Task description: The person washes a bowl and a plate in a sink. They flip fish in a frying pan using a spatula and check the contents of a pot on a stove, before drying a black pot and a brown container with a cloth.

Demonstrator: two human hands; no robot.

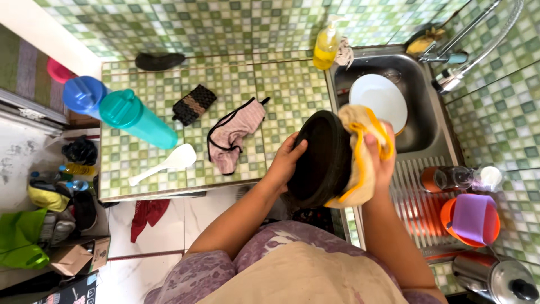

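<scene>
Head view, looking down on a green-tiled tabletop (281,90) with a steel sink (422,112) set in at its right. The left hand (287,160) is closed on the rim of a dark round pan (323,160), fingers curled over its edge, holding it tilted on edge above the front lip of the tabletop, just left of the sink. The right hand (379,160) presses a cream cloth (360,157) with yellow trim against the pan's right side; its fingers are wrapped in and over the cloth, gripping it. A white plate (379,98) lies in the sink behind the pan. A yellow soap bottle (326,48) stands at the sink's back left corner. On the tabletop to the left lie a pink cloth (233,135), a white spoon (166,164), a dark pouch (194,104), a teal bottle (138,118) and a blue bottle (84,94), all well apart from the hands. On the drainboard at right sit an orange bowl (450,217) holding a purple cup (472,217), and near them a steel kettle (495,276).
</scene>
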